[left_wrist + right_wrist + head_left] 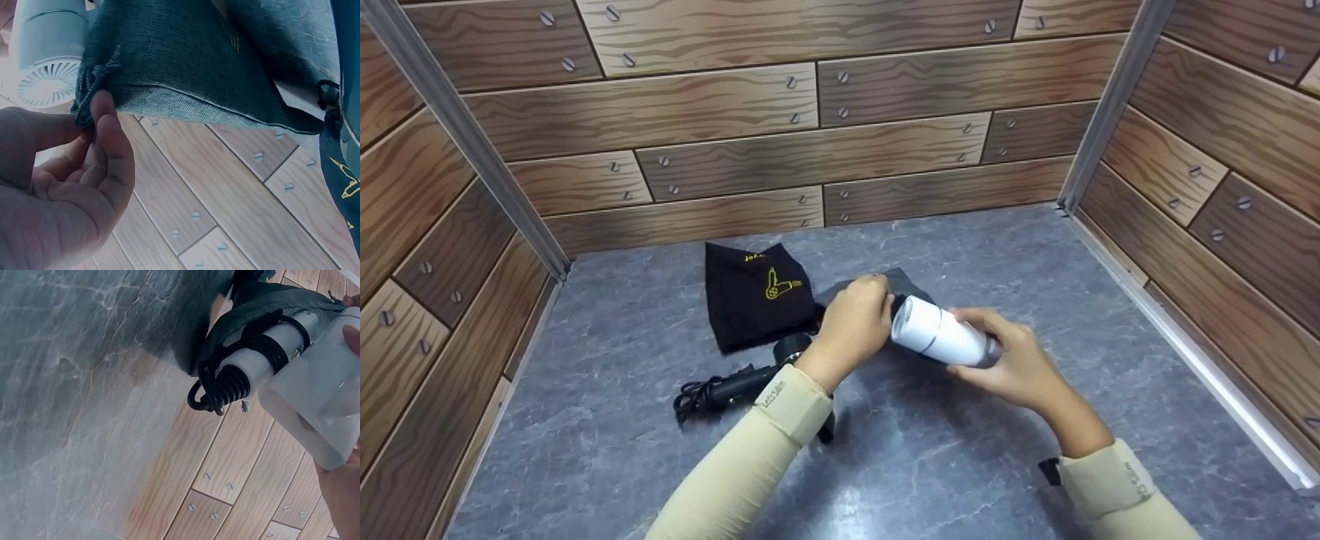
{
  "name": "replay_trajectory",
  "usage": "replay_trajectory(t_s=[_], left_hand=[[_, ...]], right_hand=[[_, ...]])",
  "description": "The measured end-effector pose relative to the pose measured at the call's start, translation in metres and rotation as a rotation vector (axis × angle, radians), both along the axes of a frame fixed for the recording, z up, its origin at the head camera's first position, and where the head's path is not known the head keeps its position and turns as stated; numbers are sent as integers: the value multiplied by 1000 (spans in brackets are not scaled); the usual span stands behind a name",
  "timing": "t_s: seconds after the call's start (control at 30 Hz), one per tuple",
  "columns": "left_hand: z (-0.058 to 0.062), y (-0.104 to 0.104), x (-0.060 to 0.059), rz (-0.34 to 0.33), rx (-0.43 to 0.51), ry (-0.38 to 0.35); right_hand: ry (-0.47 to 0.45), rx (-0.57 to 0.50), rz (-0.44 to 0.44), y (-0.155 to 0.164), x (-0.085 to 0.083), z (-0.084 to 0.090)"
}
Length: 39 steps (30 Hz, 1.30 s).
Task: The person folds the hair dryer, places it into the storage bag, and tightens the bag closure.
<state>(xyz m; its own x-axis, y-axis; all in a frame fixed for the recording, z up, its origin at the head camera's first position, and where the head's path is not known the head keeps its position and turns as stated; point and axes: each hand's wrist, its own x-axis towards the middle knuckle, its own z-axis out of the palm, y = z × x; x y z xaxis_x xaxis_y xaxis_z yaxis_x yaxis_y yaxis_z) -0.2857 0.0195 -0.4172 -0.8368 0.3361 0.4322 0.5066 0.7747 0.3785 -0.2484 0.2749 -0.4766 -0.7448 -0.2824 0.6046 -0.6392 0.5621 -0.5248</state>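
White dryer (941, 337) in right hand (1020, 367) | left hand (851, 326) pinches grey pouch (185, 67) edge

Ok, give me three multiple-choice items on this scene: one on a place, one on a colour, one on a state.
1. Where does the black hair dryer lie?
A. on the grey table beside the black pouch
B. inside the grey bag
C. in the right hand

2. What colour is the print on the black pouch?
A. white
B. yellow
C. red

3. What is the left hand doing?
A. lying flat on the table
B. holding the black dryer
C. pinching the edge of the grey bag

Answers: 1 A, it lies on the table just in front of the pouch; 2 B, a yellow dryer logo shows; 3 C, the left wrist view shows fingertips on the hem.
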Motion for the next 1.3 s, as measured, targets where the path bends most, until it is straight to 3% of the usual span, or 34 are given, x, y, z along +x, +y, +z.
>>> replay_trajectory(t_s=[0.23,0.6,0.83,1.3], left_hand=[[-4,1,2,-22,8,-23],[-3,1,0,-21,1,-13],[-5,0,1,-49,6,-20],[-8,4,6,-76,13,38]], right_hand=[[4,85,-56,-4,-1,2],[-42,7,-57,-5,-3,3],[-8,79,-105,-9,-1,0],[18,130,-154,-22,-5,1]])
